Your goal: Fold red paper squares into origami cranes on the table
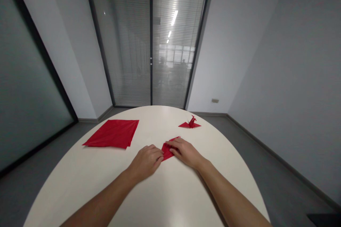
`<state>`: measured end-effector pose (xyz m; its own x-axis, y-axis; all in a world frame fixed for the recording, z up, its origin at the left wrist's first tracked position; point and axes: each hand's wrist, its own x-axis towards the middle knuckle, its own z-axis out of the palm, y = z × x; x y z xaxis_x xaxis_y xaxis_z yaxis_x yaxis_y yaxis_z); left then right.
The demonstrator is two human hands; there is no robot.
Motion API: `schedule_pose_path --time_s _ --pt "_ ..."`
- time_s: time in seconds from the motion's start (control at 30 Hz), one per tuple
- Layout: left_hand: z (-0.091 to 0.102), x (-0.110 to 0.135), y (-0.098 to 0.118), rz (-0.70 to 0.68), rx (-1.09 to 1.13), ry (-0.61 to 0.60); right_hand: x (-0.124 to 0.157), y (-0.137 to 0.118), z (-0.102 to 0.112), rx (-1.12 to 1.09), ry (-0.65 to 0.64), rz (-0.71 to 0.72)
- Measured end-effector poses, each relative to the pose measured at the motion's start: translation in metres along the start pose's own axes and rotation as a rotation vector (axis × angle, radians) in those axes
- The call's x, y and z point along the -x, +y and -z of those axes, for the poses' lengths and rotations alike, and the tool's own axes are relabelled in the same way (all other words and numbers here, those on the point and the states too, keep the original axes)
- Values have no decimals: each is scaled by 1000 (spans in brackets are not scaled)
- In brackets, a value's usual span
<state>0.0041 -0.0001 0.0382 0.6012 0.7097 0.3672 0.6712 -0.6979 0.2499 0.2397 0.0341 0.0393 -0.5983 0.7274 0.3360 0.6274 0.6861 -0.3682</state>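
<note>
A small folded sheet of red origami paper (167, 153) lies on the table between my two hands. My left hand (148, 160) is closed at its left corner, with thumb and fingers pinching the edge. From the right, my right hand (185, 151) reaches over the paper, its bent fingers and thumb gripping the folded part and hiding much of it. Behind my right hand stands a finished red paper crane (191, 123) with spread wings.
At the left of the round white table (87, 184) lies a stack of red paper sheets (113, 133), slightly fanned at one corner. Past the table's far edge are glass doors with blinds (130, 49) and pale walls.
</note>
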Motion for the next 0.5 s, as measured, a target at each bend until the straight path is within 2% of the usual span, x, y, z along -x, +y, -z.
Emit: schedule_pose_path --time_s 0.33,0.5 --pt "-3 0 0 27 -6 31 -4 2 -4 -23 36 32" --pt "-3 -1 2 48 -25 21 -4 2 -5 -55 31 -10"
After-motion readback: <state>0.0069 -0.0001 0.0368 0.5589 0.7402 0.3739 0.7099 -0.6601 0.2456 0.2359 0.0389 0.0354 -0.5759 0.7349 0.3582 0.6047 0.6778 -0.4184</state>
